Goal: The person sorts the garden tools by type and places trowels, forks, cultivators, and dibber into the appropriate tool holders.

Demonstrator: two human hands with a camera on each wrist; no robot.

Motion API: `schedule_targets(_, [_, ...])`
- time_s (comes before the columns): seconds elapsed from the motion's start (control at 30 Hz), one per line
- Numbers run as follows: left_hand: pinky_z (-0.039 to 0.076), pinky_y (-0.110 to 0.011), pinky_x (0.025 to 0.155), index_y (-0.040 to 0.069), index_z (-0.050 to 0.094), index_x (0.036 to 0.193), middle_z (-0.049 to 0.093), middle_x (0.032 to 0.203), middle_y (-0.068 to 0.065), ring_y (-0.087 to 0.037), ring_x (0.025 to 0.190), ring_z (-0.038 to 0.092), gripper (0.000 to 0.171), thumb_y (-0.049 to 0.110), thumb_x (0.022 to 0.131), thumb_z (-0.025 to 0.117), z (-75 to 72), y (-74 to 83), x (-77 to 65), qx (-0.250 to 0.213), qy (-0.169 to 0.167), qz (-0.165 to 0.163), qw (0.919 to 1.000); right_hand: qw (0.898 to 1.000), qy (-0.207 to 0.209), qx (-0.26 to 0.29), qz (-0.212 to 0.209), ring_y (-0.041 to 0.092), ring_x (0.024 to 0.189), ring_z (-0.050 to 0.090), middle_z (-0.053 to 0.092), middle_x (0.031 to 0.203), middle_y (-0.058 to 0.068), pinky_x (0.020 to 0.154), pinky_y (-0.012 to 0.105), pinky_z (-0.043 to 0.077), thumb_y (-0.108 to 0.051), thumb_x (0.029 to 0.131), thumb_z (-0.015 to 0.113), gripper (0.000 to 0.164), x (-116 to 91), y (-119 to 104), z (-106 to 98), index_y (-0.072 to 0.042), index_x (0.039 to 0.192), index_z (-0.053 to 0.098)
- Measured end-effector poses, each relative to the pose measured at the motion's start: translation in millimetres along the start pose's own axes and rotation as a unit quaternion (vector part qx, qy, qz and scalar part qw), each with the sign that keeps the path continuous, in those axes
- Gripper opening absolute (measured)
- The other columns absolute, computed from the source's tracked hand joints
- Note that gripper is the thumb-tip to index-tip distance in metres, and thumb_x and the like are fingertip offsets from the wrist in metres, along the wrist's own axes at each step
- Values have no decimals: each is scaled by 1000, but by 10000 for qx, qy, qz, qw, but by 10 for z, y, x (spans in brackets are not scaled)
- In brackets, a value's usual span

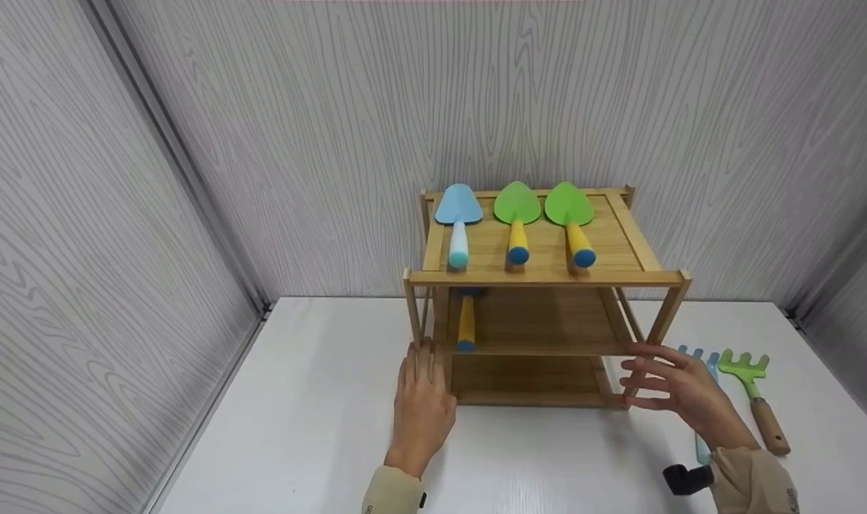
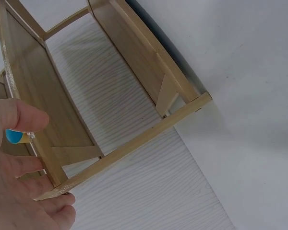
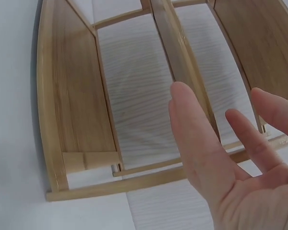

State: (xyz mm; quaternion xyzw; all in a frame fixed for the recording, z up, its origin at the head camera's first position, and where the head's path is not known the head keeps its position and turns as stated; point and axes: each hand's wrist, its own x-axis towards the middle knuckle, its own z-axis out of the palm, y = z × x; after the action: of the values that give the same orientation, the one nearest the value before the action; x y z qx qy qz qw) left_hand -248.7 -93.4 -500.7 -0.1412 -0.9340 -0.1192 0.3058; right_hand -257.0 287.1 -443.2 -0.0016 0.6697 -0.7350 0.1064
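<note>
Rack (image 1: pixel 544 314) between hands (image 1: pixel 425 407) (image 1: pixel 690 389); 1 yellow-handled tool (image 1: pixel 466 325) inside, head mostly hidden.

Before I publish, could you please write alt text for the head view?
A person's hands flank a wooden rack with three trowels on top and a yellow-handled tool below. Two rakes lie on the table at right.

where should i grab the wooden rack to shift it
I'd take the wooden rack by its front posts, just below the top shelf, left hand from the left, right hand from the right. The posts are slim and stand at the outer corners, so should be easy to encircle. Keep it level: three trowels lie on top, handles toward the front.
</note>
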Motion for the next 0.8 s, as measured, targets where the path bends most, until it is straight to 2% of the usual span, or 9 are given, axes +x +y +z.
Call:
schedule_targets(0.2, [34,-55,113,-11,47,141,42,148,-29,-48,140,37,63,8,86,72,-6,3,0,-36,-74,0,10000,9999,79,89,95,22,97,72,74,105,0,81,43,60,-13,102,61,17,-17,-7,-118,-20,113,73])
schedule_targets(0.43, [32,-53,116,-10,45,144,40,151,-27,-46,142,34,63,10,89,70,-25,8,-9,3,-257,-112,9996,9994,44,311,143,20,95,73,74,105,0,81,43,60,-9,102,60,19,-32,30,-208,-22,107,73])
schedule_targets(0.63, [36,-53,113,-12,47,141,43,148,-29,-47,139,38,64,9,86,73,8,2,-9,74,18,33,10000,9994,145,287,102,21,96,73,74,107,-1,81,44,60,-9,102,60,18,-60,78,-306,-21,109,72])
schedule_targets(0.8, [38,-53,111,-12,47,141,44,147,-29,-47,137,40,64,8,86,73,21,-3,-10,78,184,90,9998,9988,278,263,290,20,95,73,73,104,-2,81,44,60,-11,102,61,18,-73,132,-395,-24,109,71])
